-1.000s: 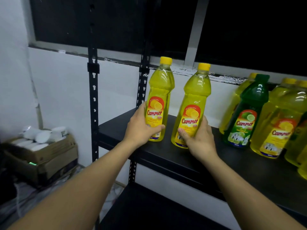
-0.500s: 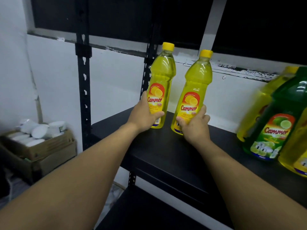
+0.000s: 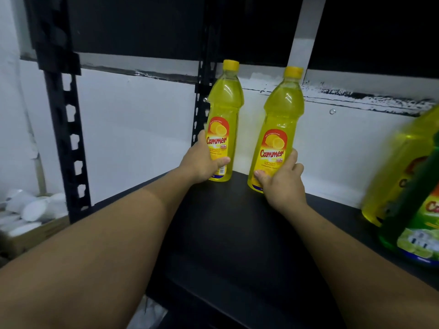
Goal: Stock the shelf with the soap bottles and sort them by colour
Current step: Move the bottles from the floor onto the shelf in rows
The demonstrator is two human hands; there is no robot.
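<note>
A person reaches with both hands onto a matte black metal shelf, where two tall clear plastic bottles of yellow lemon soap with yellow caps stand upright, side by side but apart, near the white back wall. The left hand wraps around the lower label of the left yellow bottle, and the right hand grips the base of the right yellow bottle. At the shelf's far right stand a blurred yellow soap bottle and, in front of it, a green soap bottle.
</note>
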